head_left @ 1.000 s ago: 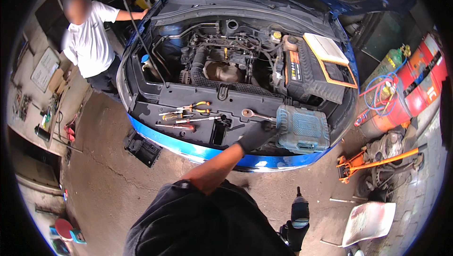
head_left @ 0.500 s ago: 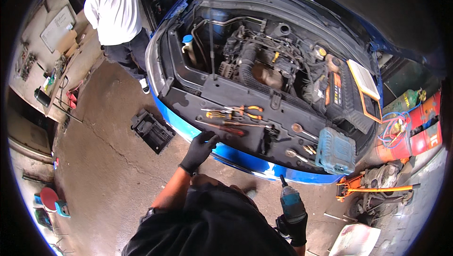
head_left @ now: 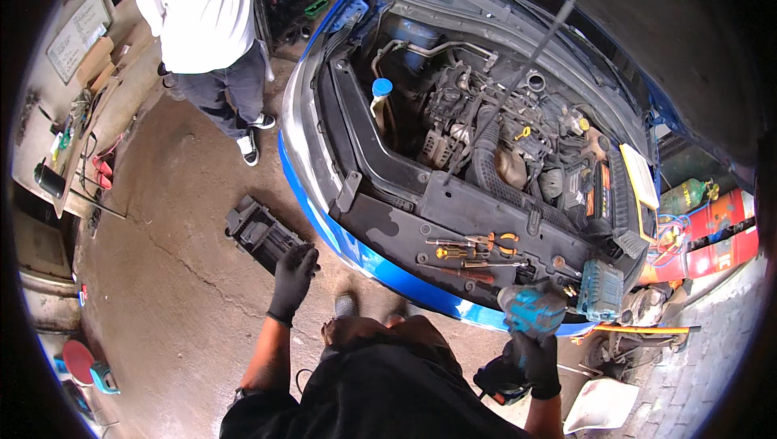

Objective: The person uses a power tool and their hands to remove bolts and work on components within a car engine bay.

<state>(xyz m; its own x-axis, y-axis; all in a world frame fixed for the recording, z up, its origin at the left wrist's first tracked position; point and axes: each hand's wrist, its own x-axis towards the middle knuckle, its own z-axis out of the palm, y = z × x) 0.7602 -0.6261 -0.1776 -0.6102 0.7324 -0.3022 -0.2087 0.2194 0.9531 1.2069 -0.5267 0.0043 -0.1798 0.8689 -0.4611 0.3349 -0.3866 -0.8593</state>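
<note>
Near a black plastic part (head_left: pixel 261 233) on the floor (head_left: pixel 178 216), the left hand (head_left: pixel 292 284) is held empty and loosely spread. A blue drill (head_left: pixel 536 312) is gripped by the right hand (head_left: pixel 537 360), before the car's front edge (head_left: pixel 377 269).

Matt dark fabric gloves (head_left: pixel 541 368) cover the hands (head_left: pixel 292 281); the power tool (head_left: pixel 532 312) looks like teal and black plastic. The bumper (head_left: pixel 395 279) wears glossy blue paint, the front cover (head_left: pixel 376 216) is matt black plastic, the tool case (head_left: pixel 600 289) moulded hard plastic. The pliers (head_left: pixel 486 240) pair metal with smooth plastic-looking grips, the floor (head_left: pixel 178 318) is rough, cracked concrete, the co-worker's shirt (head_left: pixel 214 14) white cloth
</note>
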